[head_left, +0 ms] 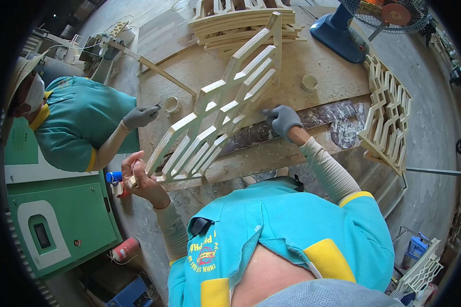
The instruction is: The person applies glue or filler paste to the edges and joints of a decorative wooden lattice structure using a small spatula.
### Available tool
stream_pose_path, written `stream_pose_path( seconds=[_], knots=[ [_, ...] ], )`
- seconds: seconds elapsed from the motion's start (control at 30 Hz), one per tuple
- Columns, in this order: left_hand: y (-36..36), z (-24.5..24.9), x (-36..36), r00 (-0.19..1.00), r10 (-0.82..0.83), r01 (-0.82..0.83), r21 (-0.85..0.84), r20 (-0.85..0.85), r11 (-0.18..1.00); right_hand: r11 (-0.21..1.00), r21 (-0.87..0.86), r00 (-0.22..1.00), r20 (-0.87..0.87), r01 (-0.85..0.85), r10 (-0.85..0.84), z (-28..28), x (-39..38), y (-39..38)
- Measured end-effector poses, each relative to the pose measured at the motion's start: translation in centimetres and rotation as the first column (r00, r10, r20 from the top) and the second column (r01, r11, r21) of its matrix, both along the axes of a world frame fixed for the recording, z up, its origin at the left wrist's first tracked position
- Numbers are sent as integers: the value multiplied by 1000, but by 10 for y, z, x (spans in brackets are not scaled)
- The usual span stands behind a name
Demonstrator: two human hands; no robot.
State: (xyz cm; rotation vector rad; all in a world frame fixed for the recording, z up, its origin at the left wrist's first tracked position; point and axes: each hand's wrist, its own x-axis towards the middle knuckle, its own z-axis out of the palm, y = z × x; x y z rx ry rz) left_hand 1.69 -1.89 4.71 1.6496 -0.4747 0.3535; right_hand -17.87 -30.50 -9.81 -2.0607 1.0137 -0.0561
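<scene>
A pale wooden lattice frame [210,112] stands tilted over the worktable [317,56]. My left hand [144,180], bare, is closed around its lower left corner. My right hand [284,122] wears a grey glove and is beside the lattice's right side, over the table; its index finger points left, the other fingers are curled, and whatever they may hold is hidden. Two small round cups are on the table, one [172,105] left of the lattice and one [309,83] to its right. Dark stained strips [312,118] lie under my right hand.
Stacked lattice pieces [246,28] lie at the table's far edge. A blue fan base [338,36] is at the upper right, with more lattices [386,112] below it. A co-worker [82,120] with a gloved hand works at the left, near a green cabinet [61,220].
</scene>
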Motion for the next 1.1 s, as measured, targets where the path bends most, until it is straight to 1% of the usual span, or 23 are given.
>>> stream_pose_path(
  seconds=[0.07, 0.13, 0.17, 0.23, 0.27, 0.33, 0.37, 0.47, 0.57, 0.67, 0.7, 0.77, 0.87, 0.97, 1.0, 1.1],
  knots=[
    [1, 0, -1, 1000, -4, 4, -3, -1, 1000, 982, -186, 999, -34, 23, -30, -10, 4, 0],
    [-2, 1, -2, 1000, -4, 4, -25, 23, 1000, 979, -203, 997, -79, -3, -14, -9, 4, 10],
    [-2, 1, -3, 1000, -7, 7, -25, 7, 1000, 977, -213, 995, -101, -16, -6, -7, 6, 12],
    [0, 2, -5, 999, -16, 15, -19, -30, 1000, 999, 50, 999, -47, 1, 2, 0, 4, 6],
    [1, 0, -4, 1000, -15, 14, -31, -22, 999, 983, 182, 1000, -22, 6, -2, 1, 2, 2],
    [-2, -2, -2, 1000, -4, 4, -46, 9, 999, 999, -46, 999, 41, 30, -28, -10, -2, -5],
    [-2, -3, -2, 1000, 2, 0, -53, 24, 999, 986, -158, 997, 73, 47, -36, -16, -2, -5],
    [-3, 1, -8, 1000, -8, 9, -26, 23, 1000, 989, -147, 999, -48, 12, -20, -24, -1, 6],
    [-5, 6, -14, 1000, -1, 1, -17, 2, 1000, 985, 174, 999, 46, 7, -15, 1, -7, 5],
    [-7, 7, -16, 999, -6, 7, -20, 50, 1000, 996, 71, 996, 54, 60, -64, -9, -13, -7],
    [-6, 6, -16, 999, -17, 18, -7, 52, 1000, 995, -68, 997, 21, 77, -76, -9, -13, -9],
    [0, 3, -15, 998, -35, 34, 19, 60, 999, 936, -341, 994, -38, 86, -105, -9, -7, -9],
    [-3, 5, -21, 991, -34, 31, 26, 132, 999, 935, -355, 976, -197, 17, -93, -11, 0, 3],
    [6, -3, -20, 1000, -26, 25, 23, 9, 999, 985, -175, 993, -114, -8, -12, -17, -4, 11],
    [8, -10, -20, 999, -33, 33, -3, 24, 999, 986, -162, 997, -71, 26, -38, -8, -6, 10],
    [10, -24, -22, 997, -57, 60, -83, 43, 995, 950, -259, 984, 14, 173, -175, -14, -5, -7]
  ],
)
